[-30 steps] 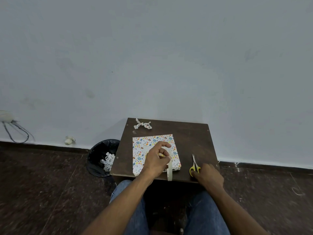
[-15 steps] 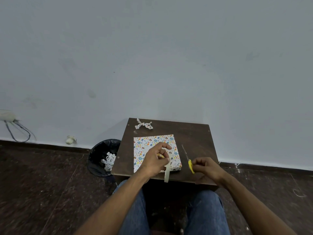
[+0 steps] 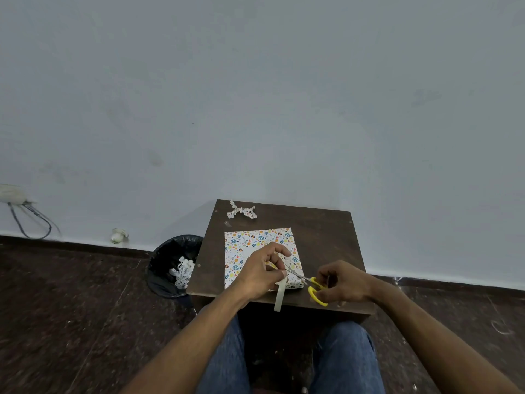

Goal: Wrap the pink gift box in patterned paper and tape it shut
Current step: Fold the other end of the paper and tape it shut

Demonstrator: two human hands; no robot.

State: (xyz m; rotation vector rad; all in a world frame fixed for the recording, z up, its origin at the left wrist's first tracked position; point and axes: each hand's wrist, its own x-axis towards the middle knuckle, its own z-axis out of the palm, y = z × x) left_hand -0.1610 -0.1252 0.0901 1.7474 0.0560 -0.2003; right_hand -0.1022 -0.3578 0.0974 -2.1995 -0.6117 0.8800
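Head view, first speaker: Why does the left hand [image 3: 260,273] sit on the wrapped box [image 3: 260,255], near the tabletop [image 3: 321,240] front edge?

Second: Its fingers pinch a tape strip [image 3: 279,294] taut against the paper, so the right hand [image 3: 342,282], fingers curled through yellow scissors [image 3: 314,287], can likely snip it.

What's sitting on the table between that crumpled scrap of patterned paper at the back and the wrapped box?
Nothing: in the head view, only bare dark wooden table shows between the crumpled patterned paper scrap and the paper-wrapped flat box.
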